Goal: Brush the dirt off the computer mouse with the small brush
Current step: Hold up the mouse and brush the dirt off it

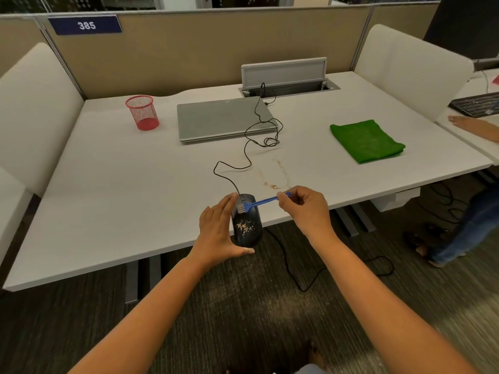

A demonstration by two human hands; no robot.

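A black wired computer mouse (248, 228) is held at the front edge of the white desk (121, 184), with pale brown crumbs of dirt across its back. My left hand (218, 233) grips it from the left side, thumb under its rear end. My right hand (305, 209) pinches the far end of a small blue brush (262, 203). The brush's light bristles rest on the mouse's front, near the buttons. The mouse's black cable (251, 147) runs back across the desk towards the laptop.
Brown dirt (275, 179) lies scattered on the desk behind the mouse. A closed grey laptop (224, 120), a red mesh cup (143, 113) and a folded green cloth (367, 140) sit further back. Another person's hand (472, 126) and legs are at the right.
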